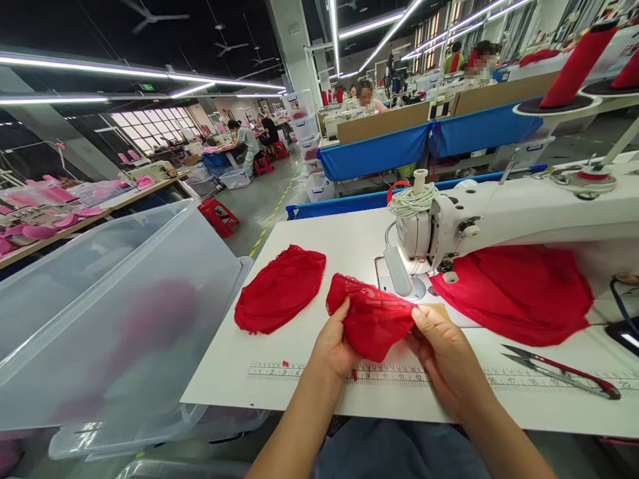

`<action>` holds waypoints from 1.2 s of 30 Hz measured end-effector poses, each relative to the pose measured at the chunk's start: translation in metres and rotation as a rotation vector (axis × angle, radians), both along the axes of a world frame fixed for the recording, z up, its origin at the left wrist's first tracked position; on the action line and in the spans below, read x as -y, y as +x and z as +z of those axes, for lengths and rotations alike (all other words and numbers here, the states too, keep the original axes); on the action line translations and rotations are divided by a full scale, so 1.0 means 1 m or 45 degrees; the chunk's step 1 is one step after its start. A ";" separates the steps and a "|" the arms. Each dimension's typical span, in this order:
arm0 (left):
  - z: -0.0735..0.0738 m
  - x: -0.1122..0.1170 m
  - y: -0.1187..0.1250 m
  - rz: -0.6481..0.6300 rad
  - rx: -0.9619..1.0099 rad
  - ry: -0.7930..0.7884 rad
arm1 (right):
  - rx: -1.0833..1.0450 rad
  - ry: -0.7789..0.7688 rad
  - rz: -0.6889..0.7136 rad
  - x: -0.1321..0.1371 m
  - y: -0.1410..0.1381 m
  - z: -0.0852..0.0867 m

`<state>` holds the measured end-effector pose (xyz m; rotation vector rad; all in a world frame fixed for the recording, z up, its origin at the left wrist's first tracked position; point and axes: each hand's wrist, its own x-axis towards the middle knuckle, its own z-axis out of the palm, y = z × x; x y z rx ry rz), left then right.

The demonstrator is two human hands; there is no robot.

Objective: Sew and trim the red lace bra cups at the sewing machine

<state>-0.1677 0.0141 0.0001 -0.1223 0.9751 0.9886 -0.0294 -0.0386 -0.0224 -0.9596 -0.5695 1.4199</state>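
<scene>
A piece of red lace fabric [370, 318] lies on the white sewing table [299, 379] just in front of the sewing machine's needle. My left hand [333, 344] pinches its left edge with fingers closed. My right hand [446, 356] grips its right edge, thumb on top. A second red lace piece [279, 289] rests flat to the left, untouched. A larger heap of red fabric [519, 293] sits under the machine's arm at right.
The white sewing machine [499, 216] stands at the back right, with red thread cones [574, 66] above. Red-handled thread snips [564, 371] lie at the front right on the printed ruler. A clear plastic bin [114, 313] stands left of the table. Other workers sit at far benches.
</scene>
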 end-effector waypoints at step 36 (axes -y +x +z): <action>-0.003 0.006 0.009 0.128 -0.069 0.154 | 0.057 -0.105 -0.133 0.004 -0.005 -0.004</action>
